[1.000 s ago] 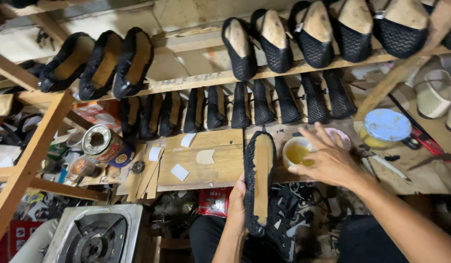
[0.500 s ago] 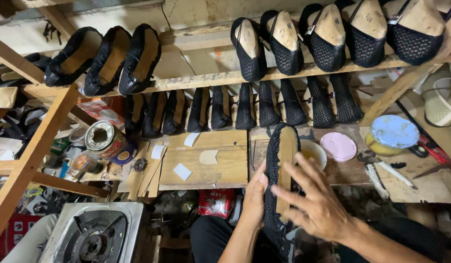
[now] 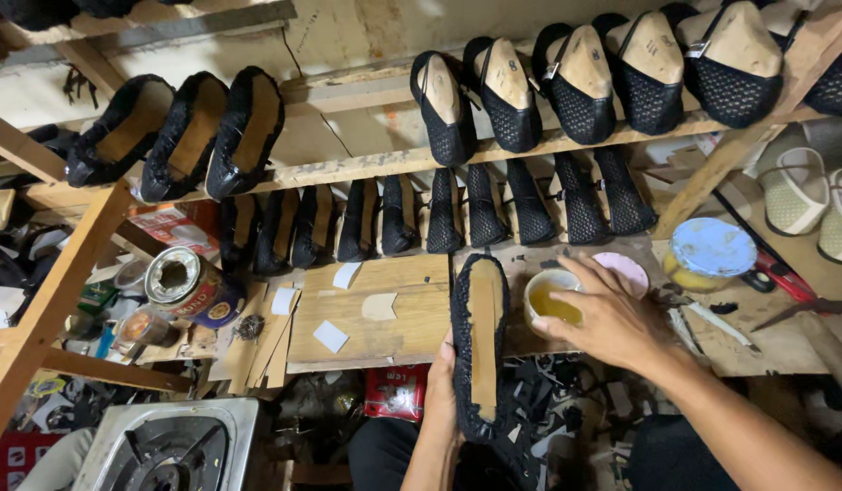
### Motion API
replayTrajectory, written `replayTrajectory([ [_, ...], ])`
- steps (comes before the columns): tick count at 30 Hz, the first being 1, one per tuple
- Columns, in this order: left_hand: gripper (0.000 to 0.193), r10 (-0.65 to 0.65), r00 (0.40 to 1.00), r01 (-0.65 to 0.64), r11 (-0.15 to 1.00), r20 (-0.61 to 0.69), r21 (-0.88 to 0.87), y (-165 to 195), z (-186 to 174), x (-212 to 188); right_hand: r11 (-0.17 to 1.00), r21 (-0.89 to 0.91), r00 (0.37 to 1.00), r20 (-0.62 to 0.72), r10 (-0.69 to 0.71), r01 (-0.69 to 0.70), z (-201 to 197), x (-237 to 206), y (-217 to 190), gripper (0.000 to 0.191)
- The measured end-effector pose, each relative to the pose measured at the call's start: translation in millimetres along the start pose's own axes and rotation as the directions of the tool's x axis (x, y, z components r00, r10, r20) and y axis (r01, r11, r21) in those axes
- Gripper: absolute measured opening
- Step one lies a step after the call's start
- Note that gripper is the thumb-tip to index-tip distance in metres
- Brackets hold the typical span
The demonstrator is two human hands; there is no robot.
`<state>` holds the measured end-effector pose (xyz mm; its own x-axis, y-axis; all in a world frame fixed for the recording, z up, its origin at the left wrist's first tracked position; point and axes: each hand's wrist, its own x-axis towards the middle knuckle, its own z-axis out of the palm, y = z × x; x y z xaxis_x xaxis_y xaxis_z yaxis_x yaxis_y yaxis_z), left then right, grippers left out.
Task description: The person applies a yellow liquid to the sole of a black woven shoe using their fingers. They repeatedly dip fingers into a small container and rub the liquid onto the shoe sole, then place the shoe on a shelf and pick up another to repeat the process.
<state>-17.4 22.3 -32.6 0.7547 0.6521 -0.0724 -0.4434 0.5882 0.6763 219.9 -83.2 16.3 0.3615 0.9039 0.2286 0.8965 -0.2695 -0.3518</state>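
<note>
**Head view: black shoe held sole-up over the desk**

A black mesh shoe with a tan insole is gripped at its heel end by the left hand, fingers clenched around it. Just beside it, the right hand rests over a small cup of yellow liquid, fingers spread; a grasp cannot be confirmed. Behind, a wooden shelf carries rows of black shoes.
</note>
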Motion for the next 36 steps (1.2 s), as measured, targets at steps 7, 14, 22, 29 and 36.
replayTrajectory([
  [7, 0.073, 0.065, 0.997, -0.068, 0.992, 0.032, 0.103, 4, -1, 4, 0.990, -0.140, 0.994, 0.106, 0.031, -0.016, -4, 8, 8, 0.052],
  [14, 0.076, 0.059, 0.998, -0.061, 0.993, 0.026, 0.097, 6, 21, 20, 0.849, 0.511, 0.987, -0.141, -0.071, 0.134, -15, -27, -13, 0.043],
  [22, 0.076, 0.104, 0.984, -0.125, 0.981, 0.141, 0.150, 2, 44, 19, 0.798, 0.101, 0.780, -0.313, -0.541, 0.594, -19, -70, -89, 0.046],
  [29, 0.075, 0.082, 0.988, -0.101, 0.984, 0.132, 0.147, 6, 50, 17, 0.774, 0.168, 0.764, -0.383, -0.519, 0.610, -30, -64, -92, 0.037],
  [36, 0.071, 0.072, 0.990, -0.086, 0.989, 0.118, 0.117, 5, 39, 22, 0.682, 0.141, 0.680, -0.352, -0.643, 0.718, -26, -61, -79, 0.032],
])
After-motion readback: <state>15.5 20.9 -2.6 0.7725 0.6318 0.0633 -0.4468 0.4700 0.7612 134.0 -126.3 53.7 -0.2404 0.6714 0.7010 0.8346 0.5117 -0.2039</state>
